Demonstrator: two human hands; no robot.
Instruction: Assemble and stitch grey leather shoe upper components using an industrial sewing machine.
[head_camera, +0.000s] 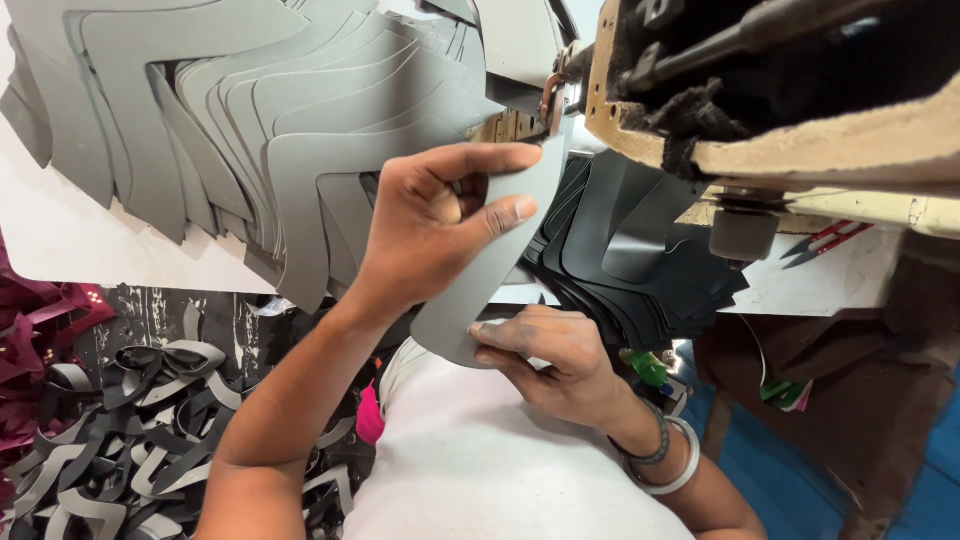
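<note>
The person is holding a flat grey piece (490, 270) up to the sewing machine (780, 90). It is in the middle of the view, with its far tip right at the machine's metal foot (553, 95).

The left hand (440, 225) is pinching the piece near its far end, thumb on top and fingers curled behind it. The right hand (550, 355) is gripping the near end, fingers pressing on the bottom edge. That wrist is wearing bracelets (670, 455).

The piece is looking thin and light. It is bending a little but keeping its shape, so it is likely bendy, like soft leather or foam sheet, not floppy like cloth. It is looking smooth, so it could slip. Holding it at both ends, close to the edges, looks like the best way to keep it flat.

Far and left, a big stack of grey pieces (260, 110) is fanning out on a white table (60, 240). To the right, a pile of black pieces (630, 260) is lying under the machine. Red snips (825, 240) are resting on the right. Near and left, grey scraps (110, 440) are lying on the floor.
</note>
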